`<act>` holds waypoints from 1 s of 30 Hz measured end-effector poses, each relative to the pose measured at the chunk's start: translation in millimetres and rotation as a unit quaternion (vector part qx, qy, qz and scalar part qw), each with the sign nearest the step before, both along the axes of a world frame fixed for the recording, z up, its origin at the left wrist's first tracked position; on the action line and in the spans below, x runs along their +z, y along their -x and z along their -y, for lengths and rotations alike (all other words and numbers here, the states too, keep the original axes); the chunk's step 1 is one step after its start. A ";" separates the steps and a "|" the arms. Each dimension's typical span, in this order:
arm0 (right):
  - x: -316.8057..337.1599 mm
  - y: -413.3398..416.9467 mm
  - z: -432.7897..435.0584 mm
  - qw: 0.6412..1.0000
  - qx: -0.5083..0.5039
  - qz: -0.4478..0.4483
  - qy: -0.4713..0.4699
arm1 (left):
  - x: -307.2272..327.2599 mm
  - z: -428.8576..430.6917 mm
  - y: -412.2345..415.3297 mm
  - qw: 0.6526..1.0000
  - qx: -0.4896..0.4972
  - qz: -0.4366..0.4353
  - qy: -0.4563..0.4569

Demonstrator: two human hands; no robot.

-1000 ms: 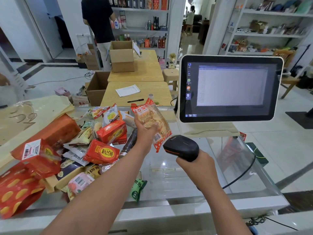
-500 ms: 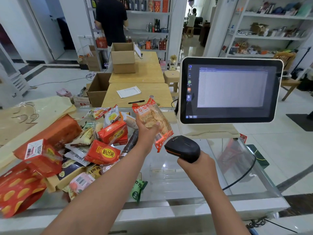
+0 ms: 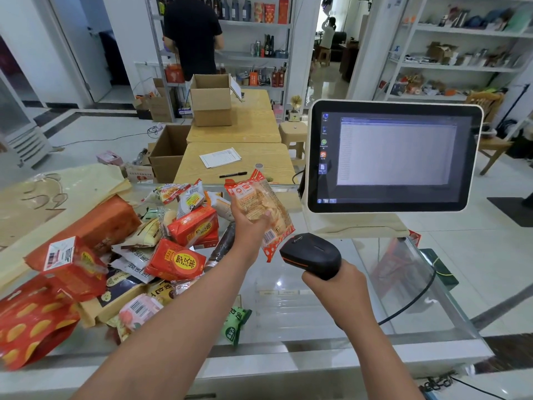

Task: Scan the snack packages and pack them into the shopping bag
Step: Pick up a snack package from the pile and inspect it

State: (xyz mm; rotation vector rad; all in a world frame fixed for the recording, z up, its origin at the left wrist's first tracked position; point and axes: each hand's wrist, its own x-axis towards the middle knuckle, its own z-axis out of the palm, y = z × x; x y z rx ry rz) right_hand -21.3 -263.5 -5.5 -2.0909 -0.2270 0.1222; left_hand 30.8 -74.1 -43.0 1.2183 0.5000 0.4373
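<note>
- Snack [image 3: 259, 209]: clear wrapper, orange-red ends, pale crackers inside; frame centre, above counter.
- Long axis runs upper left to lower right; barcode end toward scanner [image 3: 311, 254].
- My left hand [image 3: 248, 226] grips snack; right hand [image 3: 337, 287] grips scanner.

Two bare forearms in view, no sleeves visible up to the frame edge. Left hand [image 3: 250, 226] and right hand [image 3: 340, 287]: no gloves, rings, watch or wristbands seen. Nails short, unpainted where visible. Nothing else of the person's body shows.
</note>
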 end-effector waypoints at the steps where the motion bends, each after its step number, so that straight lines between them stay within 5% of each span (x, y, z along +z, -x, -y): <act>1: 0.3 0.2 0.2 1.000 0.000 0.000 0.000 | 0.2 -0.2 -0.2 1.000 0.000 -0.001 0.001; 30: 3.0 -0.4 -6.9 1.000 0.018 -0.003 -0.008 | -9.2 -9.8 -3.5 1.000 -0.005 0.017 0.023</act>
